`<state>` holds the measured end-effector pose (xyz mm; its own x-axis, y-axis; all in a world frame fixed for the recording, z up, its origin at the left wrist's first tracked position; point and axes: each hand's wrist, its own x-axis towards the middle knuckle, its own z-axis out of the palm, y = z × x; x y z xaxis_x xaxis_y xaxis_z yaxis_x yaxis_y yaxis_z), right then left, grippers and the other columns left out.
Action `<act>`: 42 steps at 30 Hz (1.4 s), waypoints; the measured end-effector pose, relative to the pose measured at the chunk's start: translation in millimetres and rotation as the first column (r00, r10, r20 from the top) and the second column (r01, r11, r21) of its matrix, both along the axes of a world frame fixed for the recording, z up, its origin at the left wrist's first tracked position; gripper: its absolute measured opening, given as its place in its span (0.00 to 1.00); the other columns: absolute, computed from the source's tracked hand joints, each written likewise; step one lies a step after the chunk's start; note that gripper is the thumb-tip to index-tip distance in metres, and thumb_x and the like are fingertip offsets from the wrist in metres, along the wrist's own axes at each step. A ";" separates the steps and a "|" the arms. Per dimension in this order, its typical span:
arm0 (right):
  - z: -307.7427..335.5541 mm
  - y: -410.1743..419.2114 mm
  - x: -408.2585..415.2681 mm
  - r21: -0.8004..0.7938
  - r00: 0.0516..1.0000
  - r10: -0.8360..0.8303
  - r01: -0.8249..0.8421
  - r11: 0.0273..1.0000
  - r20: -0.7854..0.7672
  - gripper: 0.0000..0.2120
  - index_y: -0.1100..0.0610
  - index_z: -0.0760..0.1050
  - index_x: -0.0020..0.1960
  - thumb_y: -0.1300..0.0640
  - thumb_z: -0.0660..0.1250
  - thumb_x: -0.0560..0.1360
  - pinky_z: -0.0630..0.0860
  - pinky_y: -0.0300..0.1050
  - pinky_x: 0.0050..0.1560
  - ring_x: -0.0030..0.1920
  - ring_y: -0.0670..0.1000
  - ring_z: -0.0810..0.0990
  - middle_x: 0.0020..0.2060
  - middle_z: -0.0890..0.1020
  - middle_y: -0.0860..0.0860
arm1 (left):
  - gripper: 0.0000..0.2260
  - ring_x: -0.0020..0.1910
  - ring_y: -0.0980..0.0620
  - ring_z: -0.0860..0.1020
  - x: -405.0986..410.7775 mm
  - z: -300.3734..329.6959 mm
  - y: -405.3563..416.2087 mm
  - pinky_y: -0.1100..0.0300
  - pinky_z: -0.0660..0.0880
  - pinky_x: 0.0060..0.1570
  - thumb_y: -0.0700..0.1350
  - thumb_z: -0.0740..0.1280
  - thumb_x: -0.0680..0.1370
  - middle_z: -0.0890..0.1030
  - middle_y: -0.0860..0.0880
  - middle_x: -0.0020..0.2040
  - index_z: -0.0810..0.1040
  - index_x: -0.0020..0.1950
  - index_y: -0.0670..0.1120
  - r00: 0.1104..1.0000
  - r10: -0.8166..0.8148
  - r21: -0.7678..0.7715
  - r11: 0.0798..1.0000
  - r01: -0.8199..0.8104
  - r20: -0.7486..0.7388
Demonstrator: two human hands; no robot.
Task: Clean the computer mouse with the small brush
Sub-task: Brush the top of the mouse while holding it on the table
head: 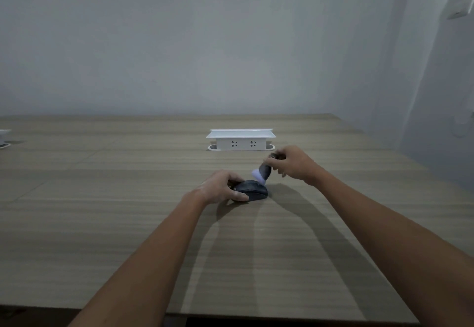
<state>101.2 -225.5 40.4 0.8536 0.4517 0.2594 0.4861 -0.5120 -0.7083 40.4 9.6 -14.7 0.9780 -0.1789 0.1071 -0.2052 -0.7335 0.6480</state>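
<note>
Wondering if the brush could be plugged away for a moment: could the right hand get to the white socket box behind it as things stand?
Probably yes. The right hand is just in front of the socket box with bare table between, though its grip is full with the brush.

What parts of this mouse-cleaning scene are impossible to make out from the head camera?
- Computer mouse: its left end is covered by the left hand; buttons and wheel too dark and small to tell.
- Small brush: its handle top is hidden inside the right hand; the pale bristles are blurred.
- Any dust on the mouse: too small to see.
- White object on the table: cut off by the left edge.
</note>
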 end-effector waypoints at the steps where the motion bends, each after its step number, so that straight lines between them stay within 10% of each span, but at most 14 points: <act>1: -0.3 1.2 -1.0 0.000 1.000 0.007 -0.007 1.000 -0.016 0.12 0.66 0.81 0.44 0.56 0.69 0.76 0.73 0.36 0.29 0.28 0.46 0.75 0.31 0.78 0.50 | 0.17 0.46 0.52 0.84 -0.6 0.2 -0.2 0.53 0.79 0.53 0.54 0.79 0.67 0.87 0.53 0.45 0.86 0.52 0.50 1.000 0.001 -0.002 1.000 -0.001 -0.001; 22: 7.4 4.8 -0.1 -0.152 1.000 -0.020 0.016 0.988 -0.023 0.11 0.67 0.83 0.43 0.59 0.69 0.75 0.71 0.35 0.30 0.27 0.39 0.72 0.29 0.78 0.47 | 0.17 0.50 0.51 0.84 -5.8 0.0 -2.8 0.51 0.79 0.57 0.53 0.79 0.68 0.87 0.52 0.48 0.86 0.55 0.50 0.999 0.029 -0.009 1.000 -0.029 0.031; 26: 8.3 2.2 -0.7 0.032 0.996 0.064 -0.062 0.998 -0.069 0.10 0.64 0.81 0.41 0.58 0.70 0.76 0.72 0.37 0.31 0.27 0.44 0.72 0.29 0.76 0.49 | 0.18 0.51 0.49 0.84 -6.2 0.0 -2.3 0.48 0.79 0.58 0.54 0.79 0.67 0.88 0.51 0.48 0.86 0.55 0.50 0.999 0.034 -0.006 0.999 -0.034 0.028; 30: 4.4 -1.1 0.5 -0.181 1.000 0.000 -0.002 0.983 -0.008 0.11 0.67 0.82 0.43 0.59 0.69 0.75 0.74 0.39 0.30 0.30 0.49 0.76 0.31 0.79 0.52 | 0.19 0.51 0.50 0.84 -6.3 0.6 -3.7 0.50 0.79 0.59 0.53 0.79 0.68 0.87 0.52 0.50 0.85 0.57 0.50 0.998 0.054 0.000 0.999 -0.054 0.020; 34: 4.9 -4.5 -0.4 0.050 0.994 0.075 -0.071 0.996 -0.083 0.10 0.63 0.82 0.40 0.57 0.70 0.76 0.74 0.37 0.31 0.30 0.46 0.74 0.30 0.78 0.50 | 0.17 0.50 0.48 0.85 -7.3 2.2 -5.1 0.50 0.79 0.57 0.51 0.79 0.68 0.88 0.50 0.48 0.86 0.55 0.49 0.998 0.051 -0.008 0.999 -0.051 0.024; 42: 1.3 -5.5 -1.5 0.026 0.996 0.061 -0.060 0.998 -0.066 0.11 0.65 0.83 0.45 0.56 0.70 0.76 0.74 0.38 0.31 0.30 0.46 0.75 0.31 0.79 0.50 | 0.18 0.49 0.48 0.85 -7.1 1.9 -6.4 0.49 0.80 0.55 0.53 0.80 0.68 0.88 0.50 0.47 0.86 0.54 0.48 0.996 0.083 0.018 0.996 -0.084 0.035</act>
<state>99.6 -231.0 41.7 0.8407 0.4974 0.2141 0.4668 -0.4652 -0.7521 33.3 3.2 -12.9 0.9854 -0.0989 0.1383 -0.1644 -0.7613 0.6272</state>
